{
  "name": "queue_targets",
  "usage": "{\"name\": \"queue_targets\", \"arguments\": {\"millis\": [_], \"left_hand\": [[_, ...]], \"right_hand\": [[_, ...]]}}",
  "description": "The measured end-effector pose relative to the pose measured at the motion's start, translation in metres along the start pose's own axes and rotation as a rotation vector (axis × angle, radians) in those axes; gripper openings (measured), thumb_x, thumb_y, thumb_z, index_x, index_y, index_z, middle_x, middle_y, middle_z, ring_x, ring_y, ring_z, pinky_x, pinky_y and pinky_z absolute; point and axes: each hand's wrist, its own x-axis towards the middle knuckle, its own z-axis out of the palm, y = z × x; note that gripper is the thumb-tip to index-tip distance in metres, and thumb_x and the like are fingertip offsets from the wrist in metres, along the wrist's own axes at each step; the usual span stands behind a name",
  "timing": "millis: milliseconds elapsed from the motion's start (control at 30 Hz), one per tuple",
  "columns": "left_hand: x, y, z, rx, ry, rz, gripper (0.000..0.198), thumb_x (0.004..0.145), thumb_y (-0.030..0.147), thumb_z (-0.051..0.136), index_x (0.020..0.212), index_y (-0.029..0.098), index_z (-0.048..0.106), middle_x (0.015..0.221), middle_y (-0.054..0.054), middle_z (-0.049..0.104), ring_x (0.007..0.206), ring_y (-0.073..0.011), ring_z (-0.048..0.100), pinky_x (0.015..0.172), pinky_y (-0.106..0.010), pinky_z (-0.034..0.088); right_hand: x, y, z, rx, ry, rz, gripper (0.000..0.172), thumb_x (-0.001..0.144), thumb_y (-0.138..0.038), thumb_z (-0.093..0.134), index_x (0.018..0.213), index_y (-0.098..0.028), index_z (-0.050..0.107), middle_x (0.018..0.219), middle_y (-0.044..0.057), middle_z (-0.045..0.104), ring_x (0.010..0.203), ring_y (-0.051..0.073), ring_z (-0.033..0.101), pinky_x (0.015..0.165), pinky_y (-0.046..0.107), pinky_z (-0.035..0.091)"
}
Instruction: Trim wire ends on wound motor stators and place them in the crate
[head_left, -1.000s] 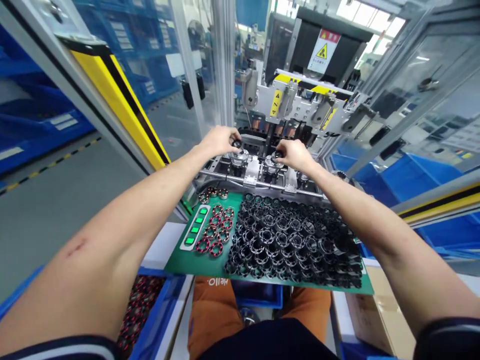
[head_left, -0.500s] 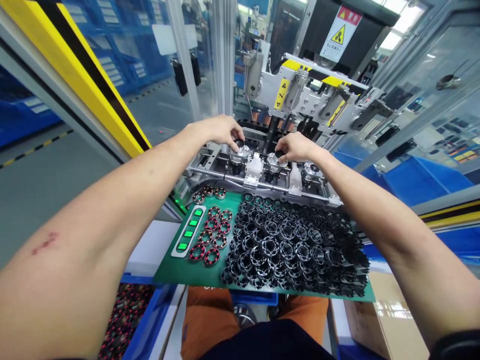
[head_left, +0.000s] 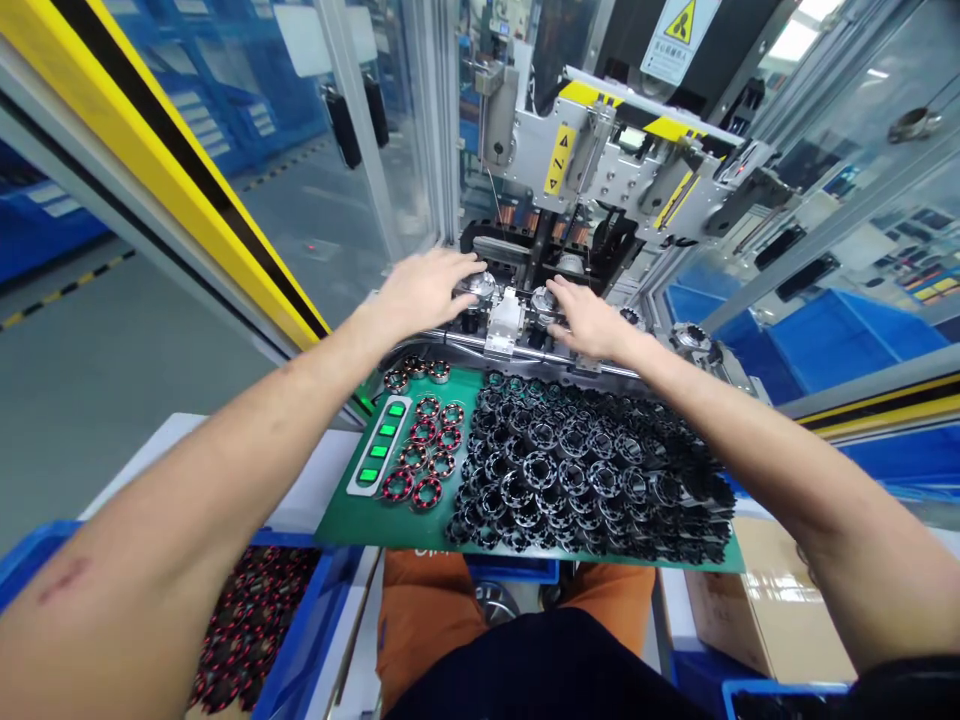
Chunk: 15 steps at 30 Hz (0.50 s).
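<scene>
My left hand (head_left: 427, 292) lies flat, fingers stretched out, over the left side of a round metal fixture (head_left: 480, 284) on the winding machine. Fingers apart, my right hand (head_left: 592, 320) rests against a second round fixture (head_left: 543, 300); nothing shows in its grasp. Part of each fixture is covered by fingers. Below, several black stator cores (head_left: 540, 468) stand in close rows on a green board (head_left: 375, 530). Left of them lie copper-wound stators (head_left: 427, 492), some reddish, beside a strip of green-lit buttons (head_left: 379, 450).
The machine head (head_left: 607, 160) with yellow-black stripes hangs above the fixtures. A yellow-black post (head_left: 187, 190) stands at left. A blue bin of wound parts (head_left: 259, 610) sits lower left, a cardboard box (head_left: 780, 600) lower right. More fixtures (head_left: 691, 337) continue to the right.
Both hands have opened from a pinch on dark parts at the fixtures to spread fingers. My left hand has shifted left and flattened. The view has tilted slightly.
</scene>
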Motion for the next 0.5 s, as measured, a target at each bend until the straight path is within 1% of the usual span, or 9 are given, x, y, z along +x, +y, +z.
{"name": "queue_targets", "arguments": {"millis": [67,100,133,167,233,300,400,500], "left_hand": [[-0.018,0.011,0.014,-0.073,0.02,-0.07,0.065,0.113,0.042,0.052,0.175,0.025,0.05,0.187,-0.01,0.044,0.17,-0.0349,0.045,0.145,-0.058,0.036],[-0.023,0.015,0.019,-0.091,0.025,-0.097,0.066,0.112,0.041,0.054,0.175,0.024,0.05,0.187,-0.01,0.044,0.17,-0.0351,0.046,0.146,-0.058,0.036],[-0.026,0.018,0.022,-0.096,0.032,-0.112,0.066,0.111,0.041,0.056,0.174,0.024,0.052,0.187,-0.01,0.044,0.169,-0.0355,0.046,0.146,-0.057,0.035],[-0.027,0.02,0.023,-0.091,0.043,-0.115,0.066,0.111,0.042,0.057,0.174,0.023,0.052,0.186,-0.01,0.045,0.169,-0.0358,0.046,0.147,-0.057,0.035],[-0.027,0.023,0.022,-0.081,0.074,-0.109,0.068,0.112,0.045,0.055,0.175,0.022,0.05,0.187,-0.01,0.044,0.173,-0.0354,0.041,0.148,-0.056,0.032],[-0.027,0.024,0.02,-0.082,0.103,-0.105,0.066,0.113,0.047,0.052,0.174,0.023,0.053,0.186,-0.009,0.046,0.173,-0.0344,0.04,0.148,-0.056,0.031],[-0.025,0.023,0.022,-0.096,0.112,-0.108,0.063,0.11,0.05,0.056,0.166,0.023,0.062,0.179,-0.01,0.056,0.166,-0.0362,0.05,0.145,-0.058,0.037],[-0.022,0.024,0.023,-0.128,0.127,-0.123,0.064,0.106,0.049,0.058,0.162,0.019,0.066,0.175,-0.015,0.059,0.161,-0.04,0.054,0.143,-0.061,0.04]], "right_hand": [[-0.015,-0.012,0.014,0.016,-0.028,0.082,0.094,0.105,-0.036,0.059,0.187,-0.008,0.024,0.196,0.018,0.021,0.178,0.051,0.028,0.142,0.072,0.035],[-0.019,-0.015,0.017,0.018,-0.04,0.111,0.096,0.104,-0.035,0.059,0.188,-0.009,0.019,0.197,0.017,0.015,0.179,0.052,0.024,0.143,0.074,0.032],[-0.02,-0.017,0.018,0.019,-0.055,0.125,0.097,0.104,-0.035,0.059,0.189,-0.01,0.018,0.197,0.016,0.012,0.179,0.053,0.021,0.143,0.074,0.031],[-0.02,-0.018,0.016,0.021,-0.074,0.125,0.098,0.104,-0.037,0.059,0.189,-0.011,0.019,0.197,0.016,0.013,0.18,0.052,0.02,0.143,0.075,0.03],[-0.019,-0.017,0.011,0.031,-0.101,0.112,0.095,0.105,-0.043,0.06,0.188,-0.012,0.025,0.196,0.016,0.017,0.181,0.051,0.019,0.143,0.075,0.03],[-0.018,-0.016,0.007,0.041,-0.079,0.115,0.093,0.106,-0.047,0.058,0.187,-0.013,0.027,0.196,0.017,0.021,0.18,0.05,0.023,0.143,0.075,0.03],[-0.019,-0.019,0.012,0.063,-0.027,0.149,0.092,0.107,-0.046,0.056,0.187,-0.012,0.027,0.196,0.017,0.021,0.176,0.051,0.033,0.141,0.074,0.033],[-0.017,-0.023,0.013,0.091,-0.038,0.156,0.092,0.106,-0.046,0.057,0.187,-0.012,0.028,0.196,0.018,0.019,0.174,0.053,0.035,0.14,0.074,0.035]]}}
